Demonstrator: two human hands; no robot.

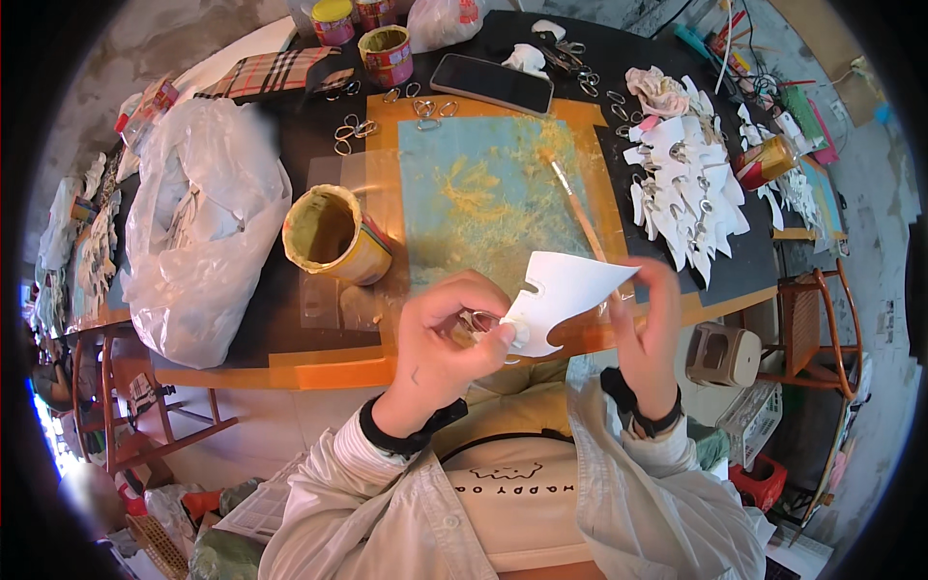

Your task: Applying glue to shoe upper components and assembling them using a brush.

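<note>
White paper cutout point(565, 290) pinched between left hand point(449, 333) and right hand point(652, 324)

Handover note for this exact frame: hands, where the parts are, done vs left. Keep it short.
Left hand: pinches the lower left corner of the white cut paper piece, with a metal clip at its fingers.
Right hand: holds the same piece by its right edge.
Wooden-handled brush lies on the glue-smeared blue mat; open yellow glue tin to its left.
Done: pile of clipped white pieces on the right.
Left: loose metal clips at the mat's far edge.
</note>
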